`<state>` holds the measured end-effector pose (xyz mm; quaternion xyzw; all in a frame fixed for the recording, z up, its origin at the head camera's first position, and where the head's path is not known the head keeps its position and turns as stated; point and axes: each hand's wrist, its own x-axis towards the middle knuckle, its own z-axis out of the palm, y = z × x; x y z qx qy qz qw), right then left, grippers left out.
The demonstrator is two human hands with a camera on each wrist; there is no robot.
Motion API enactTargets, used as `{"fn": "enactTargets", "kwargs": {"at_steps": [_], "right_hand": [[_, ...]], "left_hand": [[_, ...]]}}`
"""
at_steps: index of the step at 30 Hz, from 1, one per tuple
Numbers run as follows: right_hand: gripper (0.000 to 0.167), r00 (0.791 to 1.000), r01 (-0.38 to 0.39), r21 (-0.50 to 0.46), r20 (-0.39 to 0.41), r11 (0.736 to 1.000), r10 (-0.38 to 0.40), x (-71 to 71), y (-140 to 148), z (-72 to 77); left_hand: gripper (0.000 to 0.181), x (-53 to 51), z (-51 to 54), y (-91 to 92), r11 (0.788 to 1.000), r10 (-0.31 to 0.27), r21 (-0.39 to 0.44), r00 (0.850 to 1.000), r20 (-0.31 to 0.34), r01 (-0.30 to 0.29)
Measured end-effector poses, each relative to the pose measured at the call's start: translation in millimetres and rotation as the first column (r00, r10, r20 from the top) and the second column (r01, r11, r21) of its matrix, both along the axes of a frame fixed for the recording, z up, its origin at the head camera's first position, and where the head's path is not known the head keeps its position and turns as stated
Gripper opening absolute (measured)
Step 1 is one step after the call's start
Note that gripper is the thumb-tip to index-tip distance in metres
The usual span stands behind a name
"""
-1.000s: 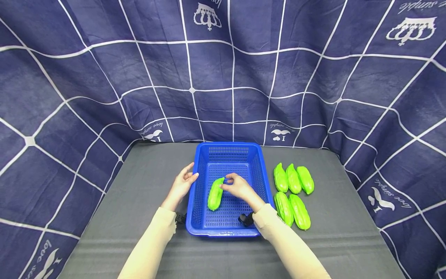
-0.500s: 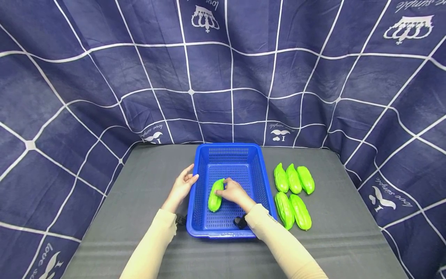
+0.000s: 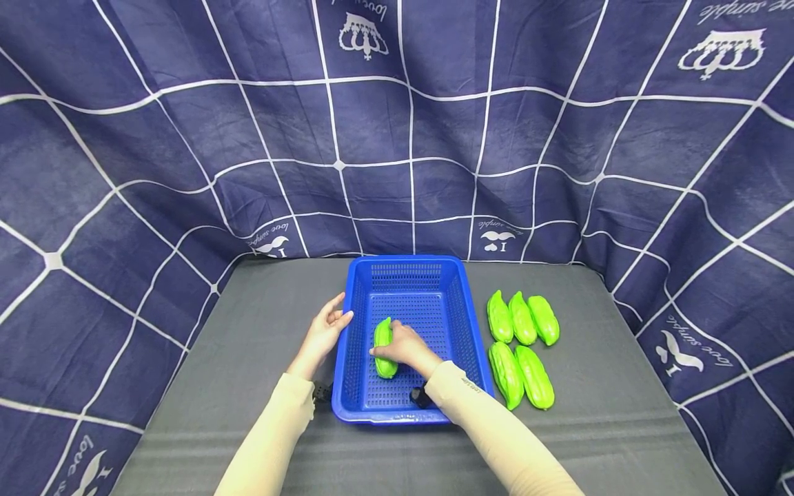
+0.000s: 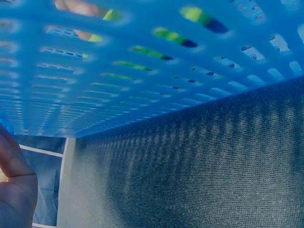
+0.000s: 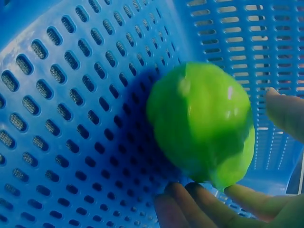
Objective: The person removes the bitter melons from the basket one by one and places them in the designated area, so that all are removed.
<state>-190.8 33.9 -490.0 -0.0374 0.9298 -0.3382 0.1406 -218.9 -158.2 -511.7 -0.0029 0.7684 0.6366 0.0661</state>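
Note:
A glossy green bitter melon (image 3: 382, 335) lies inside the blue plastic basket (image 3: 406, 415), left of its middle. Across it reaches my right hand (image 3: 406, 346), thumb on the left side and fingers on the far right side, holding it. In the right wrist view the melon (image 5: 204, 123) shows end-on, with fingertips (image 5: 190, 204) against its underside and the thumb (image 5: 287, 111) to its right. My left hand (image 3: 324, 331) stays at the basket's left wall, its thumb by the rim and fingers loosely bent. Part of that hand (image 4: 16, 190) shows beside the basket in the left wrist view.
Several more bitter melons (image 3: 521, 318) lie right of the basket in two rows, the nearer row holding two melons (image 3: 535, 377). The grey tabletop (image 3: 273, 296) surrounds the basket. A dark blue checked curtain (image 3: 409, 124) rises behind and at both sides.
My right hand has moved left and nearer, from the melon's tip to across its body. The melon has turned straighter, its tip shifting left. My left hand has hardly moved.

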Motion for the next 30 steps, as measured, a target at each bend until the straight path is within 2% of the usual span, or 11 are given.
{"fn": "enactTargets", "kwargs": {"at_steps": [13,27,28,30], "right_hand": [[0.067,0.998,-0.057,0.094,0.012,0.994,0.056,-1.5,-3.0,-2.6],[0.067,0.999,-0.036,0.060,0.035,0.998,0.034,-0.1,-1.9,0.3],[0.067,0.999,-0.034,0.056,0.040,0.998,0.031,0.2,-1.9,0.7],[0.067,0.999,-0.029,0.051,0.043,0.998,0.027,0.1,-1.8,1.2]], "left_hand": [[0.058,1.2,1.1,0.3,1.000,-0.003,0.022,1.000,-0.020,0.004],[0.057,-0.6,0.3,1.1,1.000,0.005,0.018,1.000,0.003,-0.006],[0.058,1.4,4.6,1.4,1.000,0.002,0.019,1.000,0.009,-0.003],[0.058,1.2,4.3,1.4,1.000,0.002,0.018,1.000,0.006,-0.002]]}}
